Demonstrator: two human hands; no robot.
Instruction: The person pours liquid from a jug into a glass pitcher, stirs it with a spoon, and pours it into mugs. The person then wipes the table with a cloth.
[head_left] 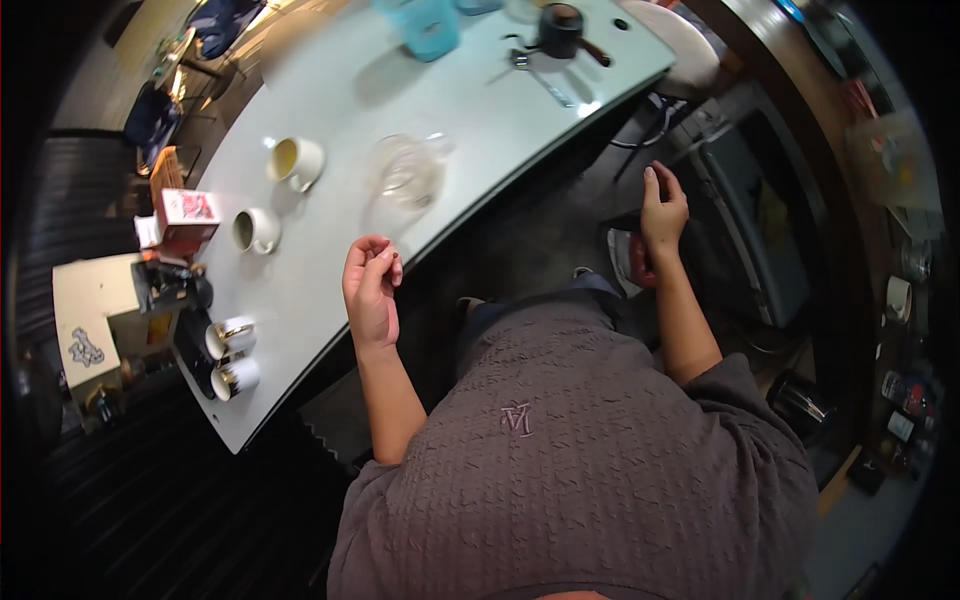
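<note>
My left hand [372,295] is raised over the table's near edge, palm partly up, fingers curled towards the thumb. Anything between its fingertips is too small to make out. Just beyond it stands a clear glass jug [408,175], blurred, on the pale table [340,125]. My right hand [664,212] hangs in the air beyond the table's edge, thumb and bent fingers apart, holding nothing. Left of the jug are a white mug with yellowish contents or interior [300,165] and another white mug [262,232].
Two patterned mugs [232,338] stand at the table's left end, near a red-and-white box [190,215]. A blue container [425,28] and a dark pot with a handle [560,30] are at the far side. A grey cabinet [750,215] is at right.
</note>
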